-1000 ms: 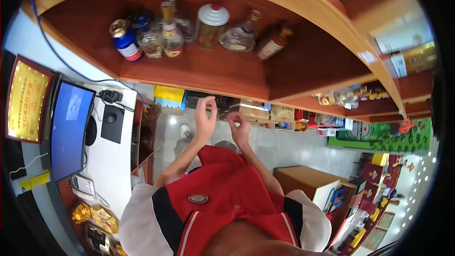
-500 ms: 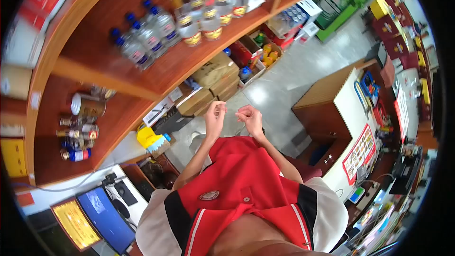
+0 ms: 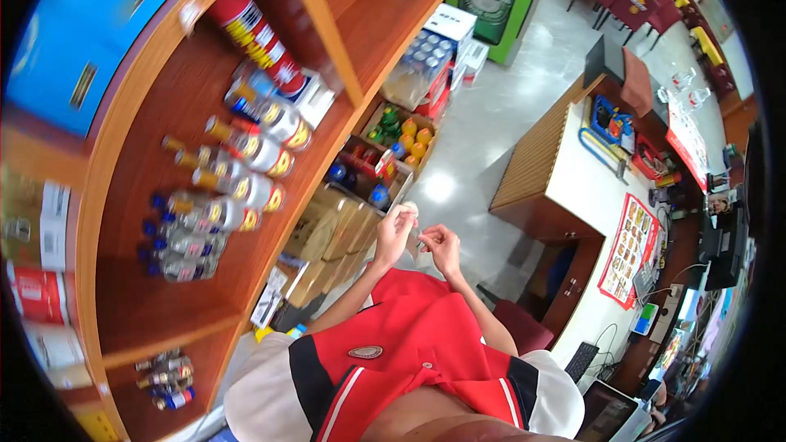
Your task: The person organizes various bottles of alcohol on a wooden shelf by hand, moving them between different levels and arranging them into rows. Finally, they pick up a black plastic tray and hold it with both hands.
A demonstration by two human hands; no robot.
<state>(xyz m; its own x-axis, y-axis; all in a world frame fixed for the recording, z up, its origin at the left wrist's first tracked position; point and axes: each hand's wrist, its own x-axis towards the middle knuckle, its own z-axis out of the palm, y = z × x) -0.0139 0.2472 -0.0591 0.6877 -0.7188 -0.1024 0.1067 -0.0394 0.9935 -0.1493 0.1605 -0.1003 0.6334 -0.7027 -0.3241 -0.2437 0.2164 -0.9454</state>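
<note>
My left hand [image 3: 395,234] is raised in front of my red shirt [image 3: 426,319], its fingers curled closed. At its fingertips a small pale rounded thing [image 3: 411,209] shows, too small to name. Just to the right and slightly lower, my right hand [image 3: 443,249] has thumb and fingers pinched together. Whatever lies in that pinch, if anything, I cannot make out. Only a narrow gap separates the two hands, and both hang over the grey floor [image 3: 446,164].
A wooden shelf [image 3: 123,295] on the left bears several bottles [image 3: 237,188] and a red spray can [image 3: 258,41]. Cardboard boxes [image 3: 315,229] stand below it. On the right is a counter [image 3: 557,188] with a menu sheet [image 3: 629,250]. A green Heineken cooler [image 3: 491,0] stands ahead.
My view has turned right, so the shelf and cooler sit further left and the monitors at lower left are gone. My hands have come closer together, the right one now lower than the left.
</note>
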